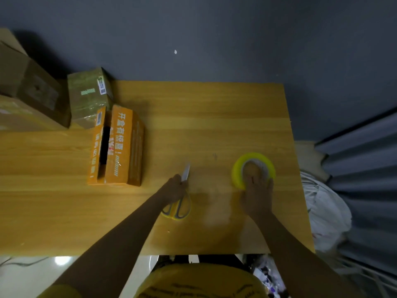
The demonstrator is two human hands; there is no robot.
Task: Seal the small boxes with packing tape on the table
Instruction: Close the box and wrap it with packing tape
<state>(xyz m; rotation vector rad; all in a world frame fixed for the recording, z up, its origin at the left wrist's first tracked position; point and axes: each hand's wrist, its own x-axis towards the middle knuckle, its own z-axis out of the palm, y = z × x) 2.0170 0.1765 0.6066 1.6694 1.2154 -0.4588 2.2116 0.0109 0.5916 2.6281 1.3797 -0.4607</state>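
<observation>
An orange small box [120, 147] with white print lies on the wooden table [204, 117] at the left, its top flaps parted by a dark gap. Behind it stands a green-brown taped box [89, 93]. My left hand [174, 188] rests over scissors [179, 203] with yellow and grey handles; their blades point away from me. My right hand [257, 194] grips the near side of a yellow roll of packing tape [253, 168] lying flat on the table, fingers reaching into its core.
Larger brown cardboard boxes [28, 91] are stacked at the far left. A dark wall runs behind the table. To the right of the table's edge sit a white bag [326, 211] and a grey corrugated panel [365, 168].
</observation>
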